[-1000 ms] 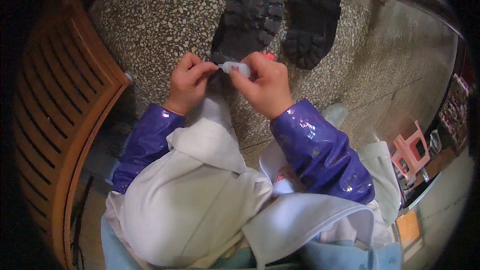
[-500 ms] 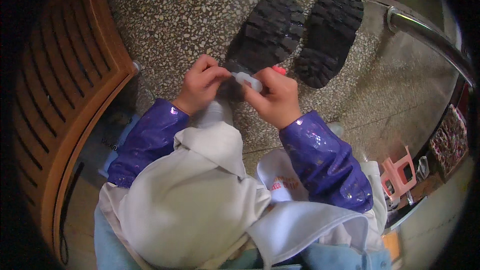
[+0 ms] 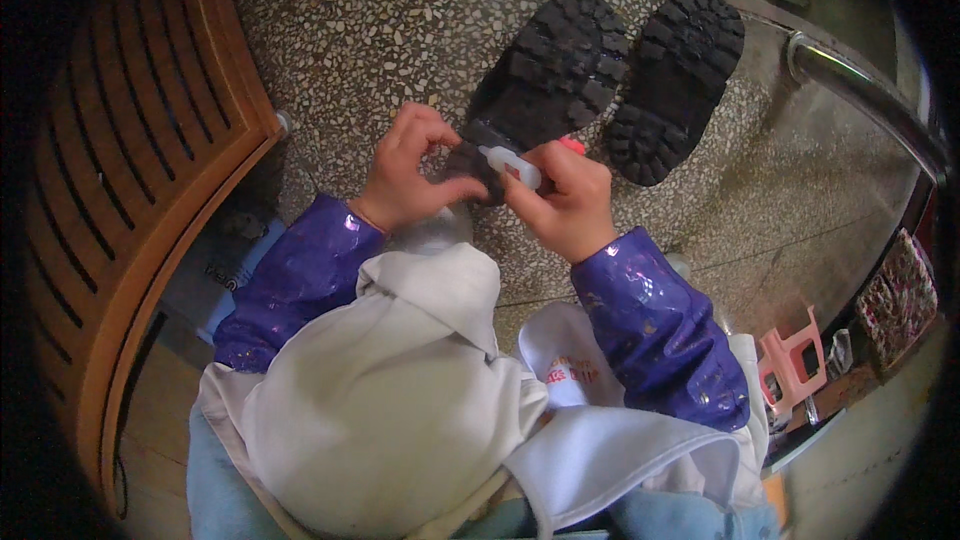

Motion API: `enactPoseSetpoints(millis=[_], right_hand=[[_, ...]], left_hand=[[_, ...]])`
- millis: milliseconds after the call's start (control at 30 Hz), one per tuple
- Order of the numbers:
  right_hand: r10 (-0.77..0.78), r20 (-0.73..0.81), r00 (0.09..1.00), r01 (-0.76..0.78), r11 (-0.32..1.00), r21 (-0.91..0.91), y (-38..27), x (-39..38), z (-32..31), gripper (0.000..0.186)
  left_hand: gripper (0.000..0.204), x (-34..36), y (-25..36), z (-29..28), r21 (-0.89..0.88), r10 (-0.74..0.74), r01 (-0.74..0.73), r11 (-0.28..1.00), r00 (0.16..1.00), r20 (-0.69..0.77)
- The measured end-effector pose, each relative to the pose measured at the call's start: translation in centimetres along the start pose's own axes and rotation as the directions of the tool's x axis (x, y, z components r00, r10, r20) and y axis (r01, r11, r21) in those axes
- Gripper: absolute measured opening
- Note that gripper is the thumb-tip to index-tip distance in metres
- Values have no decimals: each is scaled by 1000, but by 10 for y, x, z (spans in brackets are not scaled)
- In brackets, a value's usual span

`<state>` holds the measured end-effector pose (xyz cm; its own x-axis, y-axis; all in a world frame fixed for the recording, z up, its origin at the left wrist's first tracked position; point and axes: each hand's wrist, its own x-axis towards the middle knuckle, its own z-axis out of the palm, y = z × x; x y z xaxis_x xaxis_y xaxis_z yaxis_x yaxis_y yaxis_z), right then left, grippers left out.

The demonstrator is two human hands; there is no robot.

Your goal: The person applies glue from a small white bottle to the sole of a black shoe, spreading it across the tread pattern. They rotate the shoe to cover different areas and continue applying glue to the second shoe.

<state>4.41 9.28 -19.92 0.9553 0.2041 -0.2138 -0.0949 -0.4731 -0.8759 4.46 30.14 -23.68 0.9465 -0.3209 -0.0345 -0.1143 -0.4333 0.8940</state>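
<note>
My right hand (image 3: 565,195) is closed around a small white translucent squeeze bottle (image 3: 515,165), its narrow nozzle pointing up and left. A small red object (image 3: 572,146) shows just beyond those fingers; what it is I cannot make out. My left hand (image 3: 410,170) is beside the nozzle, thumb and fingers apart with nothing visible between them. Just beyond both hands a black treaded shoe sole (image 3: 555,60) reaches down under the bottle. A second black sole (image 3: 675,85) lies to its right on the speckled floor (image 3: 330,30).
A slatted wooden seat (image 3: 150,130) curves along the left. A curved metal rail (image 3: 860,90) runs at the upper right. A pink plastic stool (image 3: 795,365) and a patterned mat (image 3: 898,295) are at the right edge. My lap in light cloth (image 3: 360,390) fills the bottom.
My left thumb and fingertips, which were pinched at the bottle's nozzle, have parted and drawn a little away from it. The view has shifted, so the soles appear lower and further right.
</note>
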Motion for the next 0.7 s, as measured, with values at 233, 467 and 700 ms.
enactPoseSetpoints(millis=[233, 467, 700], right_hand=[[4, 43, 999, -4, 1000, 17, -1, 1, -1, 20], [-16, 52, 999, 16, 1000, 5, -2, 3, -3, 18], [-44, 70, 997, 44, 999, 5, 0, 6, 0, 22]], left_hand=[[84, 41, 41, -14, 103, 147, -176, 979, 959, 242], [92, 46, 49, -16, 125, 151, -211, 969, 915, 373], [91, 51, 62, -20, -12, -31, 41, 999, 889, 457]])
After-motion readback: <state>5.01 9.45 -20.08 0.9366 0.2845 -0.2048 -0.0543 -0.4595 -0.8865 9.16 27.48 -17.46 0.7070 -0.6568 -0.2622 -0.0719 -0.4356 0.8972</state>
